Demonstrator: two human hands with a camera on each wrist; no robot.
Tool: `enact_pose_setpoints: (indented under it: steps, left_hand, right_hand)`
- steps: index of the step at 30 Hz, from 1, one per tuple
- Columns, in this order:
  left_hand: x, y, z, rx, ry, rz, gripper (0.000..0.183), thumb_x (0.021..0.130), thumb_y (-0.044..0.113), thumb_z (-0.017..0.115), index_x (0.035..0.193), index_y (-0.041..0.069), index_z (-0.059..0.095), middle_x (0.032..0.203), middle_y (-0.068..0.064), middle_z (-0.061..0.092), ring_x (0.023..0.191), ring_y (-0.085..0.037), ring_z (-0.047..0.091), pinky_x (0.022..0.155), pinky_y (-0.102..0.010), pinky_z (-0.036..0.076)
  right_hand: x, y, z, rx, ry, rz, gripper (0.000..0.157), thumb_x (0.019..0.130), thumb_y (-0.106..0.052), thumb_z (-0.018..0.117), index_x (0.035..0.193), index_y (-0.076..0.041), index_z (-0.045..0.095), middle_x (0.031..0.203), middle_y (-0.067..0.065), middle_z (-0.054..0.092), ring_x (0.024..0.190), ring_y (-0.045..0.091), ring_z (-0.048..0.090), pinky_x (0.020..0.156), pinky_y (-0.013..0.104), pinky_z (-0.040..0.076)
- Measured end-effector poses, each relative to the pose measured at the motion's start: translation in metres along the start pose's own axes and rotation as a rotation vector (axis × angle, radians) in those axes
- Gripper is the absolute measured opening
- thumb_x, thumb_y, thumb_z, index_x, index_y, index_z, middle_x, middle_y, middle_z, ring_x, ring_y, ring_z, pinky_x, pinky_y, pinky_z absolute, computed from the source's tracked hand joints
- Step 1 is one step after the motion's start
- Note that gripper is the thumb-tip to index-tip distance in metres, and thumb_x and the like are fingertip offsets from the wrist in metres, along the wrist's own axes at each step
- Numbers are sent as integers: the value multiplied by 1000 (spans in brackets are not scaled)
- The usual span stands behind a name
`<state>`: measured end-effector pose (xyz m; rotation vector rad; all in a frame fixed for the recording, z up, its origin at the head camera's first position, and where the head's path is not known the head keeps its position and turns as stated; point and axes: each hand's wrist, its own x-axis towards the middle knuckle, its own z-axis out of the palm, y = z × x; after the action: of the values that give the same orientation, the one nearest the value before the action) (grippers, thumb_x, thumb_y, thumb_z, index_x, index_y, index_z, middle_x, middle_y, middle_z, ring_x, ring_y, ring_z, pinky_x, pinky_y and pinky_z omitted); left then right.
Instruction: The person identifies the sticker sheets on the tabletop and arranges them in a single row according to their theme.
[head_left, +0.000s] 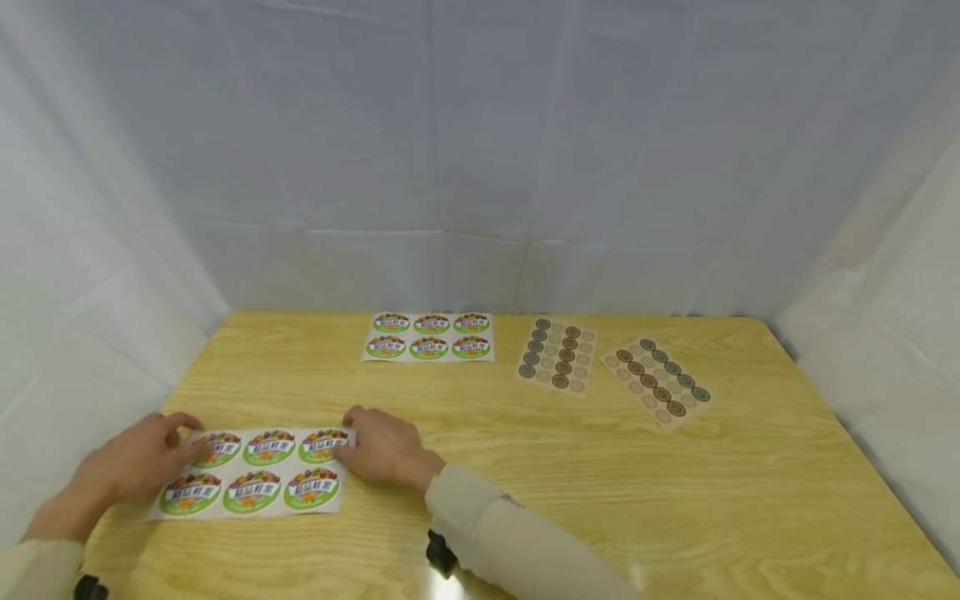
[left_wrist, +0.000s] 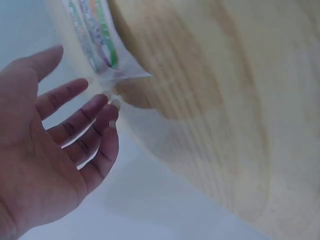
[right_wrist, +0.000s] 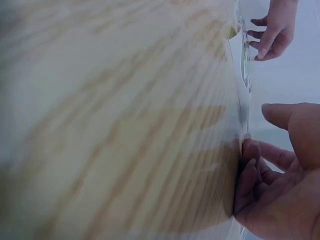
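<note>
A white sheet of round fruit-label stickers (head_left: 285, 483) lies near the front left of the table, printed with green, white and multicoloured ovals in two rows. My left hand (head_left: 138, 458) is at its left end, thumb over the corner sticker in the head view. In the left wrist view the left hand (left_wrist: 60, 130) has its fingers loosely bent beside the sheet's corner, thumb apart from it. At the upper right corner is my right hand (head_left: 386, 446). The right wrist view has the right hand (right_wrist: 280, 185) with its thumb raised and fingertips right at the sheet's edge.
A second fruit-label sheet (head_left: 428, 335) lies at the back of the wooden table (head_left: 600, 492). To its right are two beige sheets of small round stickers, one nearly upright (head_left: 555, 357) and one slanted (head_left: 657, 382). White curtains (head_left: 480, 150) enclose the back and sides.
</note>
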<state>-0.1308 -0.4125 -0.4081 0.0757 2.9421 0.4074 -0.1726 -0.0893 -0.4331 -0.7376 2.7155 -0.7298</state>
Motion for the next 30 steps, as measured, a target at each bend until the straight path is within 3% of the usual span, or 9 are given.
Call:
enact_pose_setpoints:
  steps: [4, 6, 8, 13, 20, 25, 30]
  left_hand:
    - [4, 5, -4, 21, 4, -10, 66, 97, 52, 46, 121, -9, 53, 93, -16, 59, 79, -31, 59, 58, -45, 46]
    - [6, 11, -5, 26, 16, 8, 65, 98, 51, 44, 124, -9, 52, 100, -23, 58, 83, -38, 59, 59, -49, 46]
    - [9, 20, -6, 30, 46, 38, 63, 98, 49, 45, 127, -7, 51, 109, -30, 54, 89, -43, 58, 60, -51, 47]
    - [22, 47, -6, 46, 155, 118, 58, 98, 44, 49, 130, -4, 50, 123, -36, 44, 94, -48, 55, 63, -55, 47]
    - [39, 77, -6, 31, 258, 202, 56, 99, 41, 50, 135, -2, 47, 129, -31, 43, 105, -50, 49, 71, -60, 45]
    - [56, 97, -6, 8, 246, 222, 58, 100, 41, 48, 139, 0, 43, 135, -31, 39, 114, -52, 43, 77, -63, 42]
    - [71, 109, -2, 4, 219, 229, 58, 100, 40, 47, 141, 0, 40, 137, -30, 38, 117, -51, 41, 84, -65, 39]
  right_hand:
    - [-2, 12, -8, 155, -47, -107, 41, 95, -39, 57, 129, -16, 55, 83, -11, 54, 70, 3, 51, 64, 19, 43]
    - [-4, 17, -14, 209, -81, -166, 42, 96, -37, 56, 131, -14, 54, 90, -10, 56, 77, 2, 53, 69, 18, 44]
    - [-6, 22, -22, 209, -111, -218, 42, 97, -36, 55, 133, -14, 52, 103, -8, 56, 90, 3, 54, 77, 18, 44]
    - [-7, 35, -47, 67, -129, -269, 45, 99, -38, 50, 139, -17, 47, 129, -1, 52, 115, 8, 51, 93, 22, 41]
    - [1, 70, -86, -152, -54, -170, 46, 101, -39, 46, 143, -19, 43, 143, 2, 43, 128, 19, 42, 101, 37, 39]
    - [7, 98, -110, -284, 43, -76, 48, 102, -40, 41, 144, -18, 40, 145, 5, 41, 131, 26, 39, 102, 42, 37]
    - [9, 119, -122, -299, 99, 1, 52, 101, -45, 40, 145, -17, 39, 145, 8, 40, 128, 30, 42, 98, 46, 40]
